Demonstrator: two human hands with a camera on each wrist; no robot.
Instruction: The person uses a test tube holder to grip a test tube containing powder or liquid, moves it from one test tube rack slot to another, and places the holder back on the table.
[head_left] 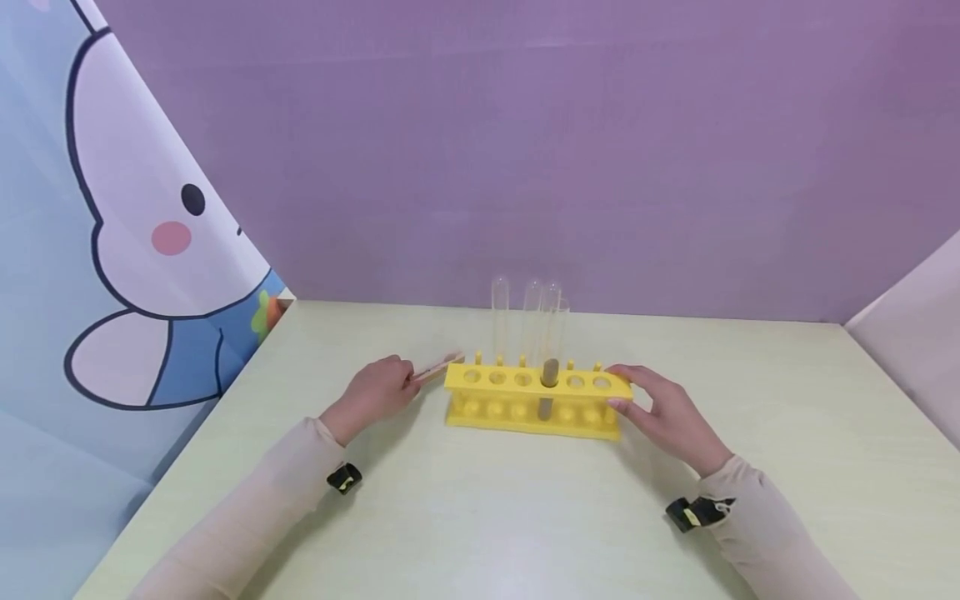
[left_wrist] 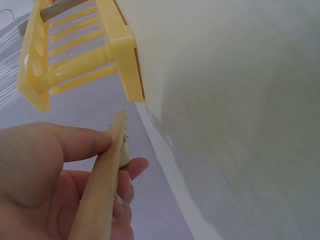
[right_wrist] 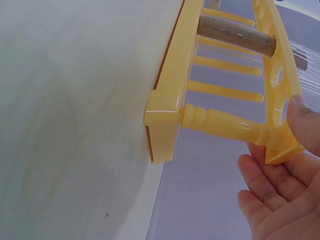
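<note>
A yellow test tube rack stands on the table, with several clear test tubes upside down along its back pegs. One brownish-grey cylinder is upright through a hole in the rack; I cannot tell whether it is a stick or a filled tube. My left hand grips a wooden test tube clamp between thumb and fingers, its tip close to the rack's left end. At the right end, my right hand holds the rack's top plate, thumb in front and fingers behind.
The pale table runs back to a purple wall. On the left hangs a blue cloth with a cartoon figure. Each wrist carries a small black camera.
</note>
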